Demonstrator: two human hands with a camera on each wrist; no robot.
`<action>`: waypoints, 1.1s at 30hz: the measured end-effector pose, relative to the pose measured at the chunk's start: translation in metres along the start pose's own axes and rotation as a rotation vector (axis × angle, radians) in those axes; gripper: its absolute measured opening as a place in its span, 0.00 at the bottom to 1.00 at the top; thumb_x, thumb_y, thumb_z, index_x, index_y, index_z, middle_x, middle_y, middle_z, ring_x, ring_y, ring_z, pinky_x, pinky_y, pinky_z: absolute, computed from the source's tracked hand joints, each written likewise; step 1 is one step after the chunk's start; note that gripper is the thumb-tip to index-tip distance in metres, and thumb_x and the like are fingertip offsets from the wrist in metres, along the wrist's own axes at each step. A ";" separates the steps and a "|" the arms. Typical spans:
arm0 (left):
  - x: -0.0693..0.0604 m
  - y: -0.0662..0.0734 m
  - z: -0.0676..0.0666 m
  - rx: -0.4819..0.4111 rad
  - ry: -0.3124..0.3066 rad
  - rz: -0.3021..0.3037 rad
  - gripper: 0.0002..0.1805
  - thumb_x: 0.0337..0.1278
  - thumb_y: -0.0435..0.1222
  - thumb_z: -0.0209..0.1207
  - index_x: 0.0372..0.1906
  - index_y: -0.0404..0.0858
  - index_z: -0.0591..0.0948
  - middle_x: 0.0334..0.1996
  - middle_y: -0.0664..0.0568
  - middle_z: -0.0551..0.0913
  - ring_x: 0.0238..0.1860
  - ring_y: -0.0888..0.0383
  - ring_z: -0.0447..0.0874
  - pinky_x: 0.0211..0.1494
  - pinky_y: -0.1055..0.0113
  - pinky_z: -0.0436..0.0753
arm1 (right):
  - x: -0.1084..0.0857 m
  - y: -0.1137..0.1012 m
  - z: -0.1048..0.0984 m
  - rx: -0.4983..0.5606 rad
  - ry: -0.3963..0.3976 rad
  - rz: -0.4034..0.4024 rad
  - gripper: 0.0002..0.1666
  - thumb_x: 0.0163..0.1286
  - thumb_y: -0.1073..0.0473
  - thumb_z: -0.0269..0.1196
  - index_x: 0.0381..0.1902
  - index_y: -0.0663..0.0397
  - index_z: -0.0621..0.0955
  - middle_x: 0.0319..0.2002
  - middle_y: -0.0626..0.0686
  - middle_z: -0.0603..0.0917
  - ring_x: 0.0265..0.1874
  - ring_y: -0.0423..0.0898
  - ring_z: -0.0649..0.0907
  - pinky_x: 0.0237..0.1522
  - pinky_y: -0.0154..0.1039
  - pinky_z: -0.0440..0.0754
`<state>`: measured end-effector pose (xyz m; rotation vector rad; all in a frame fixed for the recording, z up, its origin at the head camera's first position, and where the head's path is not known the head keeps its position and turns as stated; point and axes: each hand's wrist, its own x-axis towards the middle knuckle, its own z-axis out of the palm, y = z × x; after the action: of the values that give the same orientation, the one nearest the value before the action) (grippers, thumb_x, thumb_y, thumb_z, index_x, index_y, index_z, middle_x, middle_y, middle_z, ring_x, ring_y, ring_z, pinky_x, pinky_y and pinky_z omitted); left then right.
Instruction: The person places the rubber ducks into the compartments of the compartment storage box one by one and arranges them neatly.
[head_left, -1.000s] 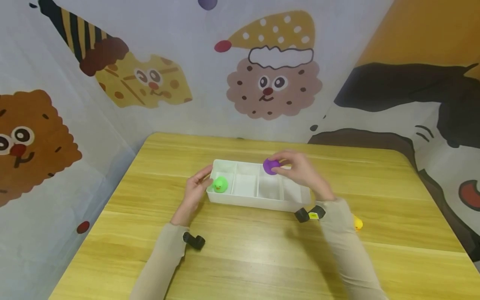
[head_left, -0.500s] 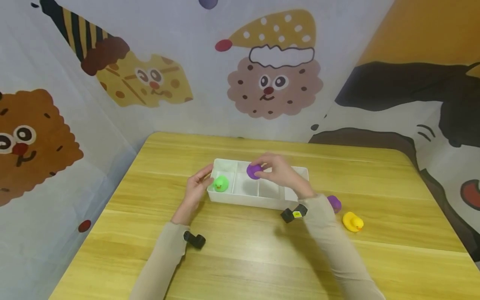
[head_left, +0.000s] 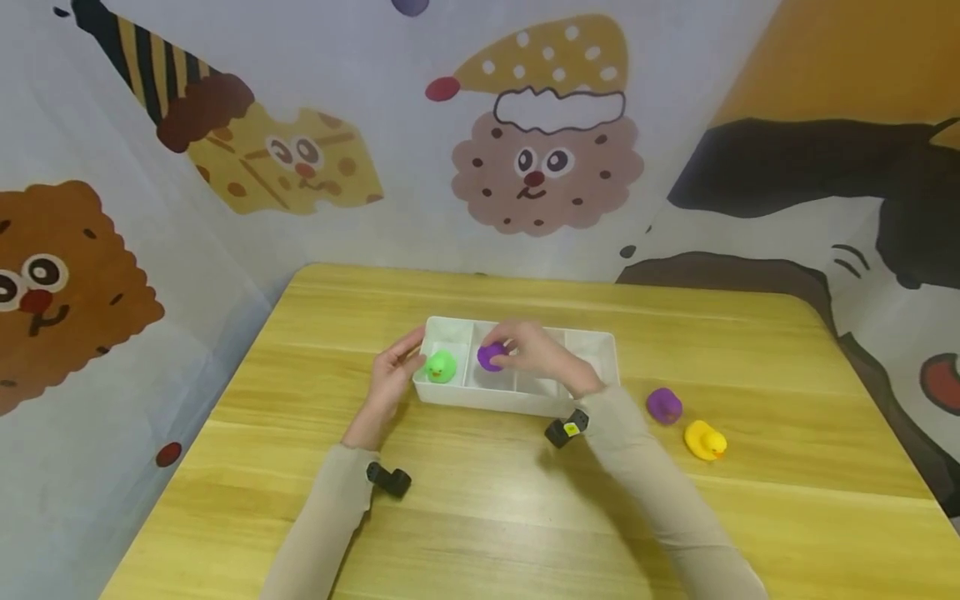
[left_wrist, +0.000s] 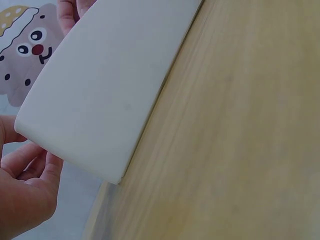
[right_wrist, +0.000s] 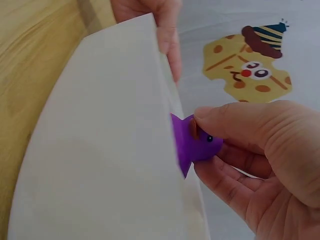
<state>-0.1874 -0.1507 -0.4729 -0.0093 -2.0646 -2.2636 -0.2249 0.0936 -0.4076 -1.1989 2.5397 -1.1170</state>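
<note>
A white divided box (head_left: 480,401) stands on the table, with a green rubber duck (head_left: 442,367) in its leftmost compartment. My left hand (head_left: 392,377) grips the box's left end; in the left wrist view the thumb is at the rim and the fingers lie against the end wall. Between the thumb and fingers of my right hand (head_left: 542,354) is a purple rubber duck (right_wrist: 201,142), pinched by its head. This duck is lowered into the second compartment from the left, its base below the rim in the right wrist view. Whether it touches the bottom cannot be seen.
Right of the box, a second purple duck (head_left: 664,406) and a yellow rubber duck (head_left: 705,441) sit close together on the wooden table (head_left: 480,517). The right forearm passes just left of them. A cloth with cartoon prints (head_left: 420,233) hangs behind the table.
My right hand has carried the purple duck leftward over the box and down into the second compartment. The ducks on the right have come into view from behind the arm. My left hand stays put.
</note>
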 end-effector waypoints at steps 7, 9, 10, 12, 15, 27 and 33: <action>0.001 0.001 -0.001 -0.004 -0.002 0.010 0.23 0.57 0.19 0.51 0.59 0.26 0.71 0.63 0.38 0.69 0.65 0.48 0.65 0.64 0.65 0.71 | 0.005 0.002 0.007 -0.090 -0.040 -0.007 0.12 0.56 0.69 0.67 0.40 0.65 0.82 0.37 0.57 0.83 0.39 0.50 0.81 0.43 0.36 0.83; 0.000 0.001 0.000 -0.006 -0.001 0.014 0.23 0.56 0.19 0.51 0.59 0.26 0.71 0.62 0.38 0.70 0.65 0.49 0.65 0.65 0.65 0.71 | 0.005 0.003 0.010 -0.126 -0.050 0.010 0.12 0.55 0.68 0.67 0.39 0.64 0.83 0.37 0.56 0.83 0.39 0.50 0.80 0.44 0.37 0.82; 0.000 0.001 0.000 -0.007 -0.001 0.015 0.23 0.56 0.19 0.51 0.59 0.26 0.71 0.62 0.38 0.70 0.65 0.49 0.65 0.65 0.65 0.70 | 0.006 0.003 0.011 -0.149 -0.053 0.013 0.12 0.54 0.68 0.68 0.39 0.64 0.83 0.37 0.56 0.83 0.39 0.50 0.80 0.45 0.38 0.82; 0.000 0.000 0.000 -0.009 -0.002 0.017 0.23 0.56 0.19 0.51 0.59 0.25 0.71 0.62 0.37 0.69 0.65 0.49 0.65 0.66 0.64 0.70 | 0.007 0.004 0.014 -0.187 -0.058 0.026 0.12 0.54 0.67 0.68 0.38 0.62 0.83 0.37 0.56 0.83 0.39 0.49 0.80 0.46 0.39 0.81; 0.000 0.000 0.000 -0.014 -0.002 0.020 0.23 0.56 0.18 0.51 0.59 0.24 0.71 0.62 0.37 0.69 0.65 0.49 0.65 0.66 0.64 0.70 | 0.008 0.004 0.018 -0.229 -0.070 0.034 0.11 0.54 0.67 0.69 0.37 0.62 0.83 0.37 0.55 0.83 0.40 0.49 0.80 0.48 0.41 0.80; 0.000 -0.001 0.000 -0.020 0.003 0.022 0.23 0.56 0.18 0.51 0.59 0.24 0.71 0.62 0.37 0.69 0.65 0.48 0.65 0.66 0.63 0.70 | 0.011 -0.002 0.022 -0.298 -0.110 0.071 0.11 0.55 0.67 0.68 0.38 0.63 0.82 0.37 0.55 0.82 0.40 0.49 0.79 0.48 0.40 0.81; 0.000 -0.001 0.000 -0.013 0.003 0.020 0.22 0.56 0.19 0.51 0.59 0.24 0.71 0.63 0.37 0.69 0.65 0.48 0.65 0.65 0.64 0.70 | 0.013 0.000 0.026 -0.339 -0.116 0.068 0.11 0.54 0.66 0.69 0.37 0.62 0.83 0.36 0.54 0.83 0.39 0.49 0.80 0.46 0.39 0.81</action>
<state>-0.1877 -0.1504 -0.4734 -0.0275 -2.0385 -2.2640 -0.2236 0.0694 -0.4237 -1.1924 2.7274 -0.5968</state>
